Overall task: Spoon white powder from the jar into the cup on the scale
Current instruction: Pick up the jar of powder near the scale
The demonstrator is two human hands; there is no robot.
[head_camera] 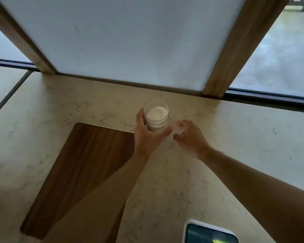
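Note:
A clear jar [157,114] holding white powder stands on the pale stone counter [218,137] near the back wall. My left hand [147,135] is wrapped around the jar from the left and front. Just to the jar's right, my right hand [189,137] has its fingers curled around a small whitish object [178,129]; it is too blurred to tell what it is. No cup or spoon is visible. A white-rimmed device with a dark glass top [210,232], possibly the scale, shows at the bottom edge.
A dark wooden inlay [81,172] lies in the counter at left, partly under my left forearm. A frosted panel [121,41] between wooden posts stands behind the jar, with windows on both sides.

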